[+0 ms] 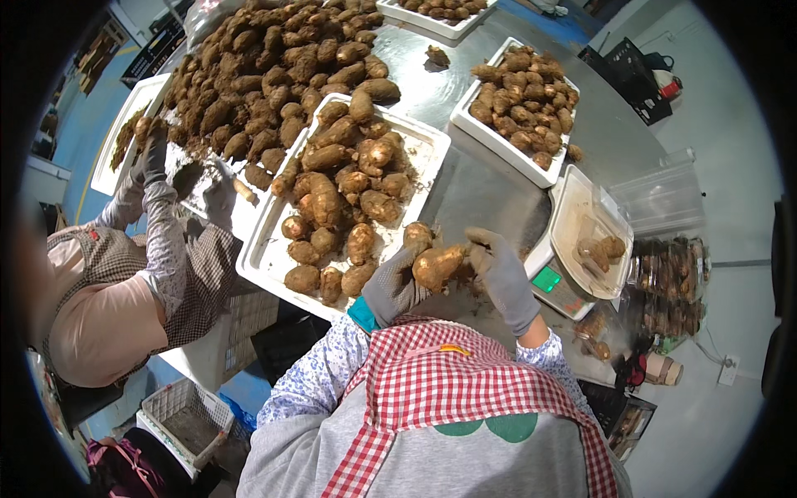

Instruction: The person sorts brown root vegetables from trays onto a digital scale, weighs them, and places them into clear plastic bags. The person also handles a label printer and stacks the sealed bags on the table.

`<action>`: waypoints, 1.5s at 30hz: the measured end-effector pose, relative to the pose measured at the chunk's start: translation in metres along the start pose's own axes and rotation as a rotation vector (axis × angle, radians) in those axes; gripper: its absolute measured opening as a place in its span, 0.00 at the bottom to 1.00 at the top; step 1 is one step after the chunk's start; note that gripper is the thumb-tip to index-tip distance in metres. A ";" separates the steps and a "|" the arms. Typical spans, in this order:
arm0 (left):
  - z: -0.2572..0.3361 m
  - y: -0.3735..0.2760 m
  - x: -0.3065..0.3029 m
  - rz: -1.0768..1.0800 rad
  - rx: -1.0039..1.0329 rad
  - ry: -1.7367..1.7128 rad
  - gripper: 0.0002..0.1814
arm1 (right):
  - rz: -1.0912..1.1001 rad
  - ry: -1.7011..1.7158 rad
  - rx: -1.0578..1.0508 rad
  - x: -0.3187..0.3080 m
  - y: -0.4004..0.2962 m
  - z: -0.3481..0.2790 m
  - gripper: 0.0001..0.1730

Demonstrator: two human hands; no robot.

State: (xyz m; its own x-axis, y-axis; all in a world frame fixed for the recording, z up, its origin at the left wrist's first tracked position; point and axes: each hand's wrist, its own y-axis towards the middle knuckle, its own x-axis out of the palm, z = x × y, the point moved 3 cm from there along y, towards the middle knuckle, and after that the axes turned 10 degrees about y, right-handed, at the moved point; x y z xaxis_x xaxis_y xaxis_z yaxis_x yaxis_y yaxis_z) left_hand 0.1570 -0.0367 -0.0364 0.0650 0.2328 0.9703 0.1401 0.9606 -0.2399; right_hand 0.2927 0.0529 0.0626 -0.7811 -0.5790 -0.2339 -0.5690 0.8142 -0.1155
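Note:
My left hand (396, 287), in a grey dotted glove, holds a brown taro corm (438, 267) above the near edge of the white foam tray (274, 261). At the corm's narrow right end are the bent fingers of my right hand (503, 283), also gloved; whether they grip it I cannot tell. A second corm (418, 236) shows just beyond my left fingers, and what supports it is hidden. Many taro corms (324, 199) lie in the tray, some with soil on them. To the right stands a digital scale (557, 280) with a few corms (603, 250) in clear wrapping on its pan.
A large heap of soiled corms (268, 81) covers the metal table (479, 180) at far left. Another filled foam tray (501, 146) sits beyond the scale. Clear packs of corms (669, 280) are stacked at right. A co-worker's gloved hands (152, 152) work at left.

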 end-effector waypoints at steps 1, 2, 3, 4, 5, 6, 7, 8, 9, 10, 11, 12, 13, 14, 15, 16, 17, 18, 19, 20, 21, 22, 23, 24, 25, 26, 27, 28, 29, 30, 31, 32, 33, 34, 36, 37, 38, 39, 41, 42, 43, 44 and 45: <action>-0.004 0.000 0.007 -0.009 -0.036 0.015 0.19 | -0.021 -0.074 -0.108 -0.001 -0.004 0.000 0.22; -0.006 -0.001 0.016 -0.061 -0.032 0.117 0.23 | -0.043 -0.151 -0.215 -0.003 -0.008 0.000 0.23; -0.007 -0.002 0.021 -0.105 0.093 0.440 0.23 | -0.069 -0.228 -0.321 -0.003 -0.012 -0.003 0.25; -0.009 -0.003 0.027 -0.151 0.221 0.761 0.24 | -0.159 -0.127 -0.248 -0.003 -0.016 -0.011 0.28; -0.013 -0.003 0.026 -0.173 0.294 1.019 0.27 | -0.183 -0.160 -0.260 -0.005 -0.018 -0.014 0.29; -0.017 -0.002 0.026 -0.182 0.379 1.273 0.30 | -0.205 -0.194 -0.273 -0.008 -0.020 -0.016 0.30; -0.021 0.001 0.020 -0.170 0.342 1.312 0.31 | -0.227 -0.227 -0.286 -0.010 -0.023 -0.016 0.30; -0.025 0.004 0.014 -0.159 0.304 1.352 0.32 | -0.163 -0.220 -0.324 -0.012 -0.026 -0.018 0.29; -0.029 0.008 0.011 -0.148 0.266 1.390 0.33 | -0.127 -0.217 -0.299 -0.015 -0.030 -0.016 0.28; -0.035 0.008 0.031 -0.193 0.311 1.385 0.29 | -0.087 -0.216 -0.273 -0.021 -0.033 -0.015 0.27; -0.038 0.010 0.041 -0.084 0.197 1.161 0.27 | -0.047 -0.215 -0.247 -0.028 -0.036 -0.014 0.25; -0.043 0.015 0.050 0.014 0.081 0.934 0.25 | 0.042 -0.215 -0.233 -0.040 -0.038 -0.015 0.24; -0.048 0.022 0.038 0.053 -0.050 0.699 0.22 | 0.127 -0.219 -0.222 -0.054 -0.038 -0.020 0.23; -0.052 0.029 0.025 0.121 -0.165 0.460 0.19 | 0.210 -0.222 -0.212 -0.068 -0.037 -0.024 0.21; -0.050 0.030 0.030 0.118 -0.057 0.570 0.16 | 0.390 -0.233 -0.299 -0.094 -0.037 -0.022 0.17; -0.049 0.028 0.034 0.149 -0.038 0.629 0.15 | 0.566 -0.337 -0.394 -0.126 -0.034 -0.009 0.15; -0.046 0.026 0.035 0.188 -0.009 0.687 0.15 | 0.700 -0.487 -0.538 -0.146 -0.035 -0.023 0.15; -0.046 0.027 0.036 0.124 -0.054 0.719 0.23 | 0.845 -0.632 -0.414 -0.164 -0.041 -0.027 0.17; -0.049 0.028 0.040 0.111 -0.062 0.711 0.24 | 0.942 -0.743 -0.418 -0.183 -0.040 -0.022 0.19; -0.052 0.028 0.046 0.100 -0.067 0.702 0.25 | 0.988 -0.935 -0.421 -0.199 -0.035 -0.016 0.16; -0.055 0.028 0.051 0.092 -0.068 0.695 0.26 | 0.868 -1.055 -0.335 -0.215 -0.031 0.003 0.15; -0.057 0.030 0.053 0.028 -0.076 0.687 0.30 | 0.740 -1.168 -0.248 -0.230 -0.028 0.027 0.14; -0.058 0.029 0.067 0.017 -0.042 0.734 0.33 | 0.604 -1.267 -0.164 -0.233 -0.021 0.043 0.13; -0.056 0.028 0.068 0.002 -0.036 0.744 0.35 | 0.596 -1.146 -0.271 -0.208 -0.020 0.029 0.10; -0.054 0.027 0.069 -0.015 -0.034 0.751 0.37 | 0.520 -0.960 -0.314 -0.186 -0.018 0.019 0.10; -0.053 0.027 0.076 -0.035 -0.030 0.799 0.41 | 0.448 -0.781 -0.343 -0.166 -0.018 0.010 0.10; -0.052 0.024 0.080 -0.071 -0.023 0.775 0.42 | 0.371 -0.597 -0.375 -0.146 -0.017 0.003 0.11; -0.051 0.021 0.082 -0.109 -0.020 0.752 0.44 | 0.272 -0.454 -0.339 -0.126 -0.018 -0.002 0.11; -0.049 0.018 0.083 -0.148 -0.017 0.730 0.45 | 0.173 -0.312 -0.301 -0.107 -0.018 -0.005 0.12; -0.044 0.015 0.076 -0.119 -0.021 0.786 0.47 | 0.100 -0.255 -0.249 -0.090 -0.018 -0.011 0.15; -0.042 0.016 0.073 -0.095 0.067 0.973 0.47 | 0.041 -0.207 -0.193 -0.078 -0.021 -0.018 0.17; -0.039 0.017 0.070 -0.068 0.158 1.160 0.46 | -0.017 -0.157 -0.137 -0.068 -0.021 -0.020 0.20; -0.037 0.016 0.069 -0.036 0.252 1.346 0.46 | -0.062 -0.268 -0.196 -0.060 -0.020 -0.022 0.23; -0.037 0.015 0.070 0.049 0.284 1.493 0.46 | -0.109 -0.378 -0.255 -0.052 -0.020 -0.022 0.26; -0.037 0.011 0.075 0.059 0.382 1.628 0.46 | -0.151 -0.384 -0.144 -0.046 -0.019 -0.008 0.36; -0.036 0.010 0.077 0.060 0.432 1.696 0.45 | -0.164 -0.215 -0.085 -0.046 -0.018 -0.002 0.36; -0.034 0.009 0.076 0.066 0.415 1.624 0.45 | -0.176 -0.046 -0.026 -0.046 -0.017 0.003 0.36; -0.031 0.007 0.074 0.074 0.402 1.553 0.44 | -0.191 0.122 0.031 -0.047 -0.014 0.010 0.36; -0.030 0.008 0.071 0.091 0.355 1.404 0.42 | -0.215 0.278 0.000 -0.047 -0.016 0.024 0.34; -0.030 0.008 0.069 0.105 0.322 1.325 0.41 | -0.222 0.380 0.011 -0.044 -0.018 0.028 0.33; -0.032 0.008 0.068 0.117 0.287 1.245 0.39 | -0.227 0.482 0.021 -0.042 -0.019 0.030 0.33; -0.033 0.008 0.068 0.104 0.262 1.238 0.37 | -0.239 0.521 0.025 -0.041 -0.020 0.028 0.32; -0.034 0.007 0.070 0.090 0.234 1.232 0.35 | -0.249 0.561 0.028 -0.040 -0.022 0.021 0.31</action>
State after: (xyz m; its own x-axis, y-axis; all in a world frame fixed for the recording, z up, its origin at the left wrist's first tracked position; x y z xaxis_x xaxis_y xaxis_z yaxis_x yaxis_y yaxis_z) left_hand 0.1966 -0.0186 0.0283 0.9608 0.1242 0.2479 -0.0831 0.9819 -0.1700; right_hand 0.3417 0.0592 0.0539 -0.6463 -0.6799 0.3464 -0.7506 0.6481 -0.1284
